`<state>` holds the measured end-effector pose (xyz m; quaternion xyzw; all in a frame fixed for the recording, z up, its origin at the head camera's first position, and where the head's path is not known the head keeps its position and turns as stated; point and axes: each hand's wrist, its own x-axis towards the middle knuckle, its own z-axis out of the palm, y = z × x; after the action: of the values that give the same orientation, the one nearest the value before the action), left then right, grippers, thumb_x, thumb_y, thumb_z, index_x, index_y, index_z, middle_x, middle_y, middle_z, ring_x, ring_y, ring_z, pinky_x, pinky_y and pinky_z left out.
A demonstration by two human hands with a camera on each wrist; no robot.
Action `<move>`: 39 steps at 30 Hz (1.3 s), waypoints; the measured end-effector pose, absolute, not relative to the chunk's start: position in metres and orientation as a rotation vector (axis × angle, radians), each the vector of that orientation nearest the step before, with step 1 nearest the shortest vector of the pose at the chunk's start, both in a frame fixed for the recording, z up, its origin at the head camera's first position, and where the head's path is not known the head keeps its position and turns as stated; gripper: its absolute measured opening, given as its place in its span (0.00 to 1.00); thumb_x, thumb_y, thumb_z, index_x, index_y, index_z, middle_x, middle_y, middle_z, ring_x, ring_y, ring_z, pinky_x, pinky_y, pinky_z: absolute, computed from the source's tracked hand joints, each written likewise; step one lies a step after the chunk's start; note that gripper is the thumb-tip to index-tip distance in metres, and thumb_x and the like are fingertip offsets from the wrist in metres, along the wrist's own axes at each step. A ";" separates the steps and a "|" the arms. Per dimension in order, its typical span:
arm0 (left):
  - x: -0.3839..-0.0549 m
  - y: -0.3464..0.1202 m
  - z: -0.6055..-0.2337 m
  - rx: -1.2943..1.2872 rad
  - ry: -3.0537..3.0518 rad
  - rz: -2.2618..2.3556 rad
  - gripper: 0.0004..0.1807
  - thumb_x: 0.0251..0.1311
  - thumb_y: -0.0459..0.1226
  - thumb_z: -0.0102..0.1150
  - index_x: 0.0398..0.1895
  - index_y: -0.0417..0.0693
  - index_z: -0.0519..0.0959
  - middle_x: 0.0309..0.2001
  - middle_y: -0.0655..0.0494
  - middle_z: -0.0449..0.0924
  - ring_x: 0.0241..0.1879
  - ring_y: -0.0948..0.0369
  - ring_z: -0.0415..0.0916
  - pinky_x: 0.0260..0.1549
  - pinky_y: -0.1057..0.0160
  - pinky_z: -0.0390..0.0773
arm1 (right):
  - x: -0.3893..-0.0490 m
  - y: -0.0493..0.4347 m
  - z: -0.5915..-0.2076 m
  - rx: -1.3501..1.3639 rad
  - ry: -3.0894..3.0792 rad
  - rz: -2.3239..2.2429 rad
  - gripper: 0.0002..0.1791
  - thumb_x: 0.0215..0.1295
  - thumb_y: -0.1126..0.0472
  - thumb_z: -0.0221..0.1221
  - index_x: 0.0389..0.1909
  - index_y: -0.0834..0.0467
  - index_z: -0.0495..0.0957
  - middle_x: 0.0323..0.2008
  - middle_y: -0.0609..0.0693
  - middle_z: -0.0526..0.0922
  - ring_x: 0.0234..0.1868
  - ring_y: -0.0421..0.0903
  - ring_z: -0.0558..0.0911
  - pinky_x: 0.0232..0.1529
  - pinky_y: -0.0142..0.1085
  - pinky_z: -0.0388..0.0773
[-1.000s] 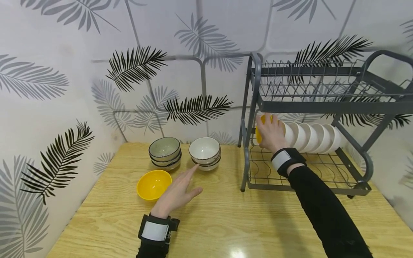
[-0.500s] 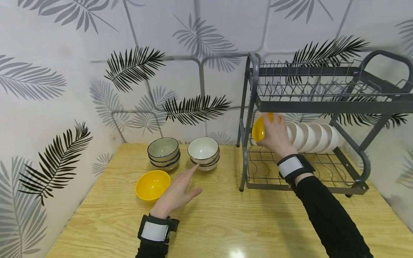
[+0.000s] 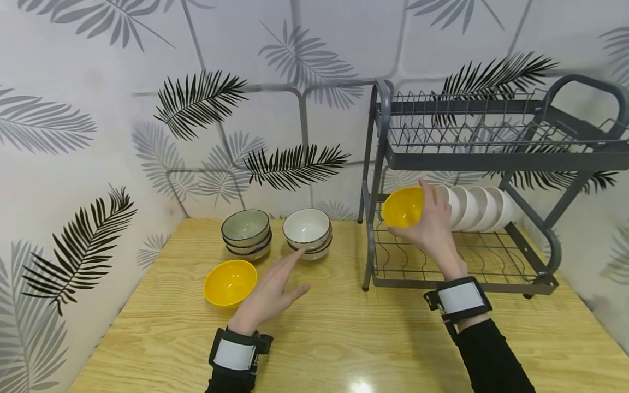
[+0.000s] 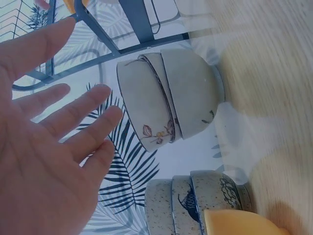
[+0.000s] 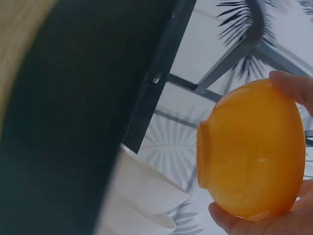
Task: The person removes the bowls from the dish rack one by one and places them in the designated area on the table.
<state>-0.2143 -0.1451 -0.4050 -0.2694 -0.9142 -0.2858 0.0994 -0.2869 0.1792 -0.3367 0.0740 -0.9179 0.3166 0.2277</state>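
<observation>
My right hand grips a yellow bowl by its rim, between thumb and fingers, at the left end of the rack's lower tier. In the right wrist view the same bowl shows its rounded outside and foot. My left hand hovers over the table with fingers straight and nothing in it. Left of it sits another yellow bowl on the table. Just beyond its fingertips stand a stack of white bowls and a stack of grey-green bowls.
A dark two-tier dish rack stands at the right. On its lower tier a row of white bowls leans on edge, right of my right hand. The wooden table meets a leaf-patterned wall behind.
My right hand has drawn back slightly toward me with the yellow bowl, which has turned so its inside faces me more. The left hand stays nearly still.
</observation>
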 end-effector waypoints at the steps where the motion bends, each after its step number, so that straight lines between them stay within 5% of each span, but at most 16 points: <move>1: -0.214 -0.144 -0.404 -0.807 -2.691 -0.843 0.39 0.62 0.43 0.60 0.73 0.44 0.56 0.69 0.44 0.62 0.67 0.51 0.58 0.68 0.45 0.55 | -0.282 0.179 -0.338 0.213 -2.509 0.885 0.63 0.37 0.55 0.75 0.73 0.64 0.48 0.65 0.71 0.56 0.59 0.72 0.58 0.55 0.71 0.61; 19: -0.198 -0.104 -0.380 -1.160 -2.317 -0.776 0.41 0.52 0.38 0.69 0.70 0.45 0.62 0.70 0.49 0.61 0.68 0.53 0.57 0.68 0.47 0.56 | -0.203 0.152 -0.358 0.493 -2.514 1.367 0.65 0.39 0.54 0.76 0.75 0.56 0.45 0.66 0.65 0.61 0.56 0.62 0.70 0.49 0.61 0.75; 27: -0.186 -0.088 -0.374 -1.302 -2.174 -0.753 0.25 0.51 0.38 0.69 0.54 0.46 0.76 0.64 0.49 0.70 0.68 0.51 0.57 0.69 0.47 0.55 | -0.191 0.144 -0.363 0.669 -2.551 1.413 0.63 0.39 0.55 0.76 0.75 0.55 0.47 0.65 0.65 0.62 0.54 0.61 0.72 0.45 0.56 0.79; 39: -0.177 -0.076 -0.374 -1.424 -2.170 -0.755 0.12 0.51 0.34 0.69 0.41 0.46 0.84 0.45 0.56 0.84 0.52 0.61 0.75 0.64 0.54 0.67 | -0.181 0.139 -0.359 0.838 -2.569 1.456 0.62 0.39 0.49 0.76 0.74 0.49 0.48 0.66 0.61 0.62 0.54 0.55 0.73 0.49 0.53 0.77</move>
<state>-0.1771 -0.0762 -0.3736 -0.5143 -0.7836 -0.2727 0.2173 -0.1815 0.1385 -0.3590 0.2728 -0.8364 0.4741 0.0362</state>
